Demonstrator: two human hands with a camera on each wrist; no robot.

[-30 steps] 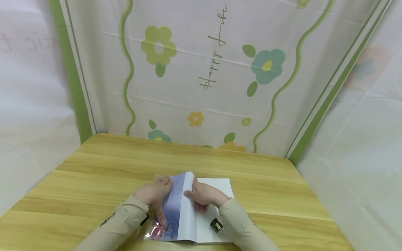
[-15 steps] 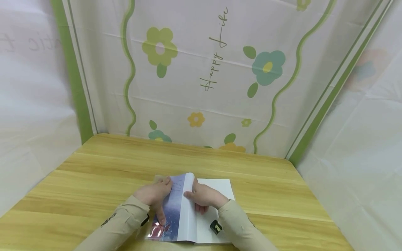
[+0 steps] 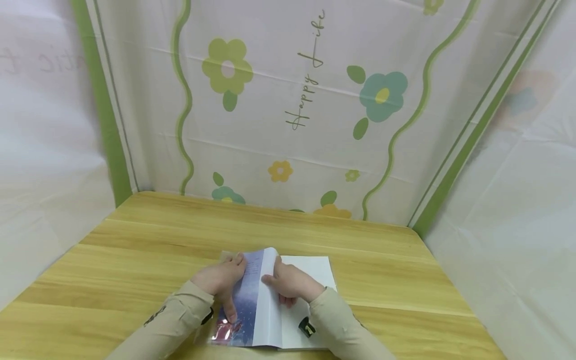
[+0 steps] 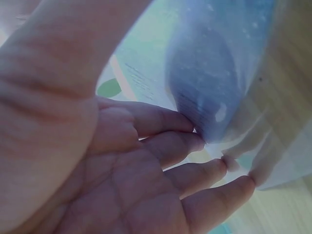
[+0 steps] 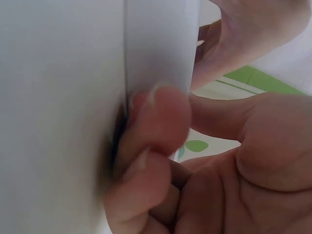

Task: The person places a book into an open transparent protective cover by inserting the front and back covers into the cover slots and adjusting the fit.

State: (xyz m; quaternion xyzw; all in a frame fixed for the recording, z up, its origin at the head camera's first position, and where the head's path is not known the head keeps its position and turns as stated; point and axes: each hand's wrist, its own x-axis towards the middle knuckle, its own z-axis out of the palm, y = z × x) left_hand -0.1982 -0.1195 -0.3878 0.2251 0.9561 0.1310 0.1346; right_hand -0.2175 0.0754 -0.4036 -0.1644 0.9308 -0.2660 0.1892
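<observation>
An open book (image 3: pixel 310 265) lies near the table's front edge. On its left is a glossy blue page (image 3: pixel 248 295) with snowy print and a red patch at the lower corner; a curved white strip (image 3: pixel 268 300) rises along the middle. My left hand (image 3: pixel 221 280) rests on the blue side, fingers extended. In the left wrist view its fingertips touch a shiny, see-through sheet (image 4: pixel 243 117). My right hand (image 3: pixel 292 282) holds the raised white part, thumb on its left face and fingers curled behind. In the right wrist view those fingers (image 5: pixel 163 117) are at the white edge.
The wooden table (image 3: pixel 382 270) spreads around the book. A flowered curtain (image 3: pixel 279 125) hangs behind it, with white fabric (image 3: pixel 49 150) at the sides. Black bands (image 3: pixel 307 327) show at both sleeves.
The right hand and its sleeve have shifted slightly left, with the raised white part. The left hand keeps its place on the blue page.
</observation>
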